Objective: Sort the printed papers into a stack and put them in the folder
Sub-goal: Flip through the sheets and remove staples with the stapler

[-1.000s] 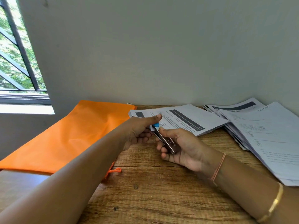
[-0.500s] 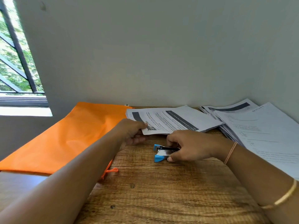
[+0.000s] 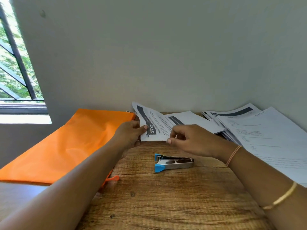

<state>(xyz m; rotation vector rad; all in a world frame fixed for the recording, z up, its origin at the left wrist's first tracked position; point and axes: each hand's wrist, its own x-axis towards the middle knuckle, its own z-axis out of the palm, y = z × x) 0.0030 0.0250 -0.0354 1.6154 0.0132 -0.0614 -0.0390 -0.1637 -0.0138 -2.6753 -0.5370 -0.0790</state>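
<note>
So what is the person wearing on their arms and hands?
Both arms are bare, with no sleeves in view. Nothing shows on the wrist or forearm behind the left hand. Behind the right hand, a thin peach-coloured thread band circles the wrist, and a slim gold metal bangle sits further up the forearm.

The right hand (image 3: 191,140) is wearing a thin thread band (image 3: 233,155), pinkish-orange and made of fine strands, sitting at the wrist directly behind the hand. Farther back from that hand along the forearm, a slim gold-coloured bangle (image 3: 280,197) is circling the arm, showing a smooth, plain surface. Behind the left hand (image 3: 129,135) and the right hand alike, the forearms are running uncovered to the frame edge.
</note>
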